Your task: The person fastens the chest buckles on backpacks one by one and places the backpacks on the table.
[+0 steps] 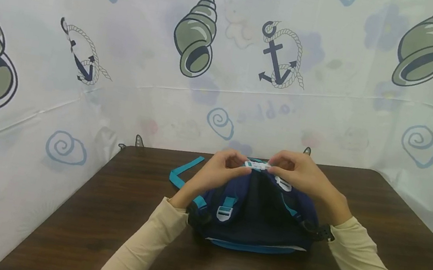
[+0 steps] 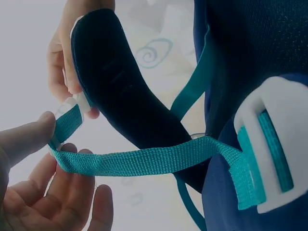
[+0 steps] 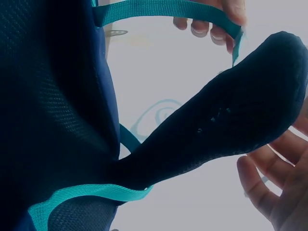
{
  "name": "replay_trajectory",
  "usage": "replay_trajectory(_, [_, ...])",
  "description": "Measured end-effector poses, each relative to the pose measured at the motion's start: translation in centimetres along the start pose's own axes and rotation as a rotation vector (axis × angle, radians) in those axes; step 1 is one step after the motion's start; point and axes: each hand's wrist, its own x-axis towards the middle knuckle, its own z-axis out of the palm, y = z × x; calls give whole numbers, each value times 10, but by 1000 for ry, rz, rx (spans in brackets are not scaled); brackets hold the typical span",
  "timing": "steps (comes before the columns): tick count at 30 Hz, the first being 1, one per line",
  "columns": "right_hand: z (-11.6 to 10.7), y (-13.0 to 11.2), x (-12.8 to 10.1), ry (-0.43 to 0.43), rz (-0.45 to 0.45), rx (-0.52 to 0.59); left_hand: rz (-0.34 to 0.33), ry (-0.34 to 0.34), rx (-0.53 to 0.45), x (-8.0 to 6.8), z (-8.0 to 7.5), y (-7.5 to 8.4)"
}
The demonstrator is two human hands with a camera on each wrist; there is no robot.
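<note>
Backpack: a navy backpack (image 1: 258, 218) with teal trim is laid flat on the dark wooden bench (image 1: 97, 230), near its middle, straps uppermost; a padded shoulder strap (image 2: 120, 91) is seen lifted off the body in both wrist views

Buckle: a small white chest buckle (image 1: 258, 165) on teal webbing (image 2: 144, 161) is held above the far end of the backpack, between the two hands; whether its two halves are already mated cannot be told from the head view

Left hand: the left hand (image 1: 221, 171) is brought up to the buckle's left side; its fingertips are pinched on the webbing end, as the left wrist view shows by thumb and fingers closed about the teal band

Right hand: the right hand (image 1: 300, 173) is held against the buckle's right side, fingers curled over it; the two hands are together, almost touching

Other fittings: a white strap adjuster (image 1: 224, 213) on the near left strap and a loose teal strap (image 1: 182, 172) trailing on the bench to the left are left untouched

Step in hand: judged to be the working of the chest buckle, either closing or opening it; which of the two cannot be told

Next move: alignment of the two halves along one line is judged necessary; a firm pinch on each side and slack webbing would be called for

Surroundings: a printed sheet (image 1: 83, 60) with shells and anchors is hung behind the bench
</note>
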Motion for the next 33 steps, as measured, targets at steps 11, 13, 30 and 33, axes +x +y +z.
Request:
replay_trajectory(11, [6, 2, 0, 9, -51, -31, 4, -26, -26, 3, 6, -5])
replay_trajectory(13, [9, 2, 1, 12, -75, -30, -5, -30, -25, 3, 7, -4])
replay_trajectory(30, [19, -1, 3, 87, -345, -156, 96, 254, 175, 1, 25, 3])
replay_trajectory(33, [21, -2, 4, 80, -352, -158, 99, 334, 232, -3, 32, 4])
